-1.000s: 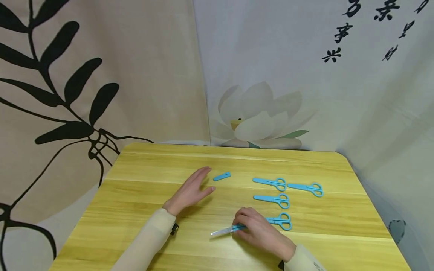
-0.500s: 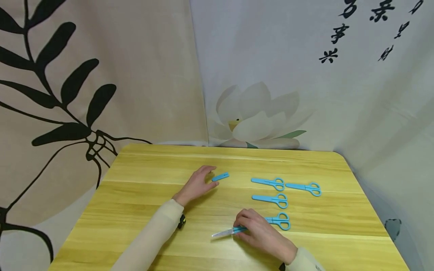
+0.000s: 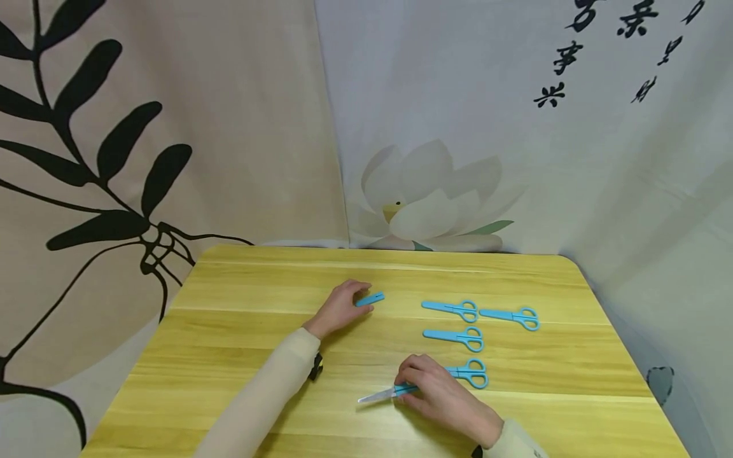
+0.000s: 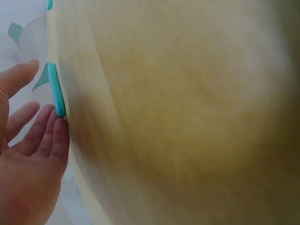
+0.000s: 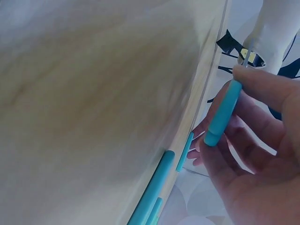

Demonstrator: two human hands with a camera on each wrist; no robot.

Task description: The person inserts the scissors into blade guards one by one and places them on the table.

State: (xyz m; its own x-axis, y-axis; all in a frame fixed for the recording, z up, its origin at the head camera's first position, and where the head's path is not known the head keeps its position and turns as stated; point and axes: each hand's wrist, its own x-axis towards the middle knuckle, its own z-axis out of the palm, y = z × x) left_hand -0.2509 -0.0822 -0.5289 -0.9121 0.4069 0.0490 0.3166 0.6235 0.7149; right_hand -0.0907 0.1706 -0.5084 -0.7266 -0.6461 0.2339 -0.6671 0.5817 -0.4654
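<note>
In the head view, a small blue scissors cap (image 3: pixel 372 298) lies on the table within the gap between the thumb and fingers of my left hand (image 3: pixel 336 308). The left wrist view has the fingertips beside the near end of that cap (image 4: pixel 56 89), with the thumb standing apart from it. My right hand (image 3: pixel 441 397) holds a pair of uncapped scissors (image 3: pixel 405 389) by the blue handle, the bare metal blade pointing left. Its thumb and fingers pinch the handle (image 5: pixel 224 112) in the right wrist view. The hand hides much of the handle.
Several blue capped scissors lie on the wooden table (image 3: pixel 240 356): two pairs end to end at the back (image 3: pixel 449 308), one pair (image 3: pixel 452 336) in front of them, and another pair (image 3: pixel 471 374) partly behind my right hand. A printed curtain (image 3: pixel 275 127) hangs behind the table.
My left hand has moved right, bringing its thumb and fingers to either side of the cap. The right hand has stayed nearly still with the scissors. The head view has shifted slightly.
</note>
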